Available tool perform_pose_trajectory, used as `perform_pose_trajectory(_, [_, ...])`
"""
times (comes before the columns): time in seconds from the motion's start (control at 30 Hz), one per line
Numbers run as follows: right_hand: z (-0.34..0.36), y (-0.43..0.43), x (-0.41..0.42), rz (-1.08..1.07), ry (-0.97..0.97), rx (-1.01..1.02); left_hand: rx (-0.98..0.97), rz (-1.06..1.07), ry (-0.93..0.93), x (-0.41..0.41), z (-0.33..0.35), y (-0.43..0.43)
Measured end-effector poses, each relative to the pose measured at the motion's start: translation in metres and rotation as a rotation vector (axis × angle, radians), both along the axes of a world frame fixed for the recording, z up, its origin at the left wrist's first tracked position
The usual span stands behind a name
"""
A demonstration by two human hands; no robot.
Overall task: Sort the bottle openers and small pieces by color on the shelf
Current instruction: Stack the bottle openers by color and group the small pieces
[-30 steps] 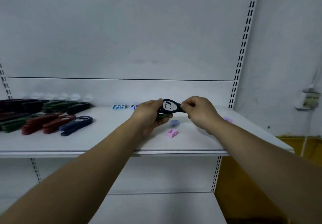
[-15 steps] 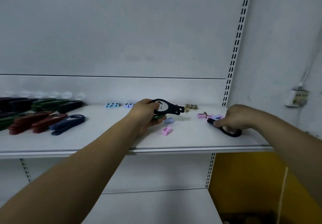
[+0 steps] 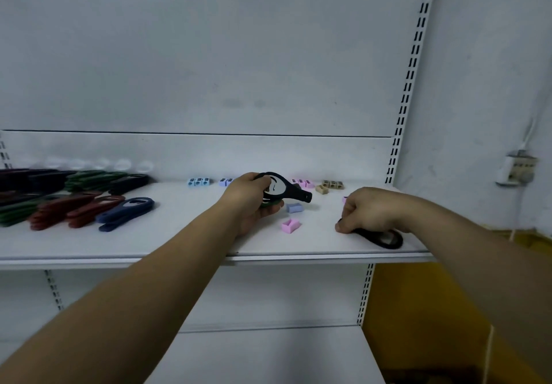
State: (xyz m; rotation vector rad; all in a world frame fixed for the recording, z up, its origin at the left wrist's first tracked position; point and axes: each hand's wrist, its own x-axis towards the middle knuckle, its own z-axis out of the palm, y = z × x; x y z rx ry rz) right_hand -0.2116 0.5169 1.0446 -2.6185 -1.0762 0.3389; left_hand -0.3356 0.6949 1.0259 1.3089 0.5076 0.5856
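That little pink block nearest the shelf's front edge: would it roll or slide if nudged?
The pink block looks boxy and flat-sided, so it would probably slide, not roll. It seems small and hollow, so likely very light; a nudge might send it skidding across the smooth white shelf. It looks like rigid plastic, unlikely to bend.

Black-and-silver opener (image 3: 294,192), another black opener (image 3: 385,238), navy opener (image 3: 128,212), pink piece (image 3: 290,225), white shelf (image 3: 185,234)
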Motion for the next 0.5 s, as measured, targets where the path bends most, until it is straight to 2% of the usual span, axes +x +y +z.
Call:
perform_pose_trajectory(0.1, [0.002, 0.005, 0.0, 0.01, 0.056, 0.131, -0.017, 0.005, -0.012, 0.0, 0.0, 0.0])
perform_pose_trajectory(0.23, [0.013, 0.018, -0.007, -0.034, 0.32, 0.866, -0.023, 0.0, -0.02, 0.002, 0.0, 0.001])
perform_pose_trajectory(0.27, [0.015, 0.022, -0.011, -0.061, 0.382, 0.986, -0.034, -0.004, -0.032, 0.002, 0.0, 0.0])
perform_pose_trajectory(0.37, [0.01, 0.038, -0.021, -0.101, 0.464, 1.087, -0.07, -0.014, -0.074, 0.0, 0.003, -0.001])
perform_pose_trajectory(0.5, [-0.008, 0.058, -0.026, -0.168, 0.368, 1.043, -0.1, -0.007, -0.128, -0.006, 0.006, -0.001])
